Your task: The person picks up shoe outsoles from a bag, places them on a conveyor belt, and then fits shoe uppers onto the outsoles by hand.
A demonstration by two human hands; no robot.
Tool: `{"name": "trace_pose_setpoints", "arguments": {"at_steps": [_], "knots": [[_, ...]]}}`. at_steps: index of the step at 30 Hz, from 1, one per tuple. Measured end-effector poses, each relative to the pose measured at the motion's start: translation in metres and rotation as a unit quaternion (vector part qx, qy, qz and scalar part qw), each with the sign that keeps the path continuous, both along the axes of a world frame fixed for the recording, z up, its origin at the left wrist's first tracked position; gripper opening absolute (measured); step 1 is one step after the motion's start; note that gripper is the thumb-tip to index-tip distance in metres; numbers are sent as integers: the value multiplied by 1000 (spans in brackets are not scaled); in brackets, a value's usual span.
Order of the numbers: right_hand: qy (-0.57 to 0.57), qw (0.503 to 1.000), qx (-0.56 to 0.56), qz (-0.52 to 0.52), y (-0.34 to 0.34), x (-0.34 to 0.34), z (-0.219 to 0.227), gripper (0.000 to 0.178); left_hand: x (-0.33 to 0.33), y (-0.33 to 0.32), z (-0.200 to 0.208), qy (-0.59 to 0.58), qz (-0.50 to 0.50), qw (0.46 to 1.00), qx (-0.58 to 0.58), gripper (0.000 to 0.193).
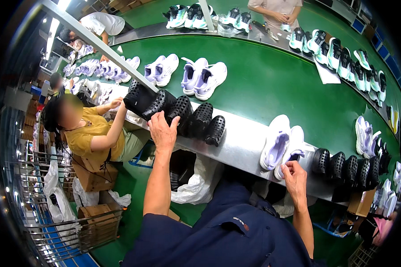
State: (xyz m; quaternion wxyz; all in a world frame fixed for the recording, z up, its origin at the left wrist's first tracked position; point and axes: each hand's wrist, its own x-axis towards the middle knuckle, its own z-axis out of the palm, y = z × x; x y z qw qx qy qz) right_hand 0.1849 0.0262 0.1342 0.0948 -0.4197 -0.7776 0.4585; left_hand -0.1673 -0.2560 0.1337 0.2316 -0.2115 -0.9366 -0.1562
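My left hand (pixel 164 132) is at a row of black perforated plastic shoe trees on the metal ledge, fingers bent around the near end of one shoe tree (pixel 179 110). How firmly it grips is partly hidden. To the right, a pair of white and lavender sneakers stands on the ledge. Thumb and fingers of my right hand (pixel 295 179) are closed on the near end of the right sneaker (pixel 292 149). The left sneaker (pixel 275 143) is beside it, untouched. Another group of black shoe trees (pixel 337 165) sits right of my right hand.
A green conveyor belt (pixel 254 84) runs beyond the metal ledge (pixel 245 144), carrying more lavender sneakers (pixel 205 78). A slanted metal post (pixel 104 49) crosses the left side. A co-worker in yellow (pixel 100 138) works close on my left. A white sack (pixel 198 182) hangs below the ledge.
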Motion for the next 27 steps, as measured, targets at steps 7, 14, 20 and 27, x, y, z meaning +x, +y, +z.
{"name": "trace_pose_setpoints", "arguments": {"at_steps": [7, 14, 20, 27], "knots": [[16, 997, -72, -10, -6, -26, 9, 22, -9, -15, 3, -9, -53, 997, 64, 56], [-8, 996, -87, -6, -15, -51, 16, 24, -59, -69, 0, -5, -2, 998, 58, 54], [40, 994, -98, -10, -20, -49, 14, 28, -25, -25, 78, 42, -16, 993, 112, 35], [274, 817, -499, -93, -64, -102, 37, 39, 134, 98, 62, -62, -450, 886, 93, 43]]}}
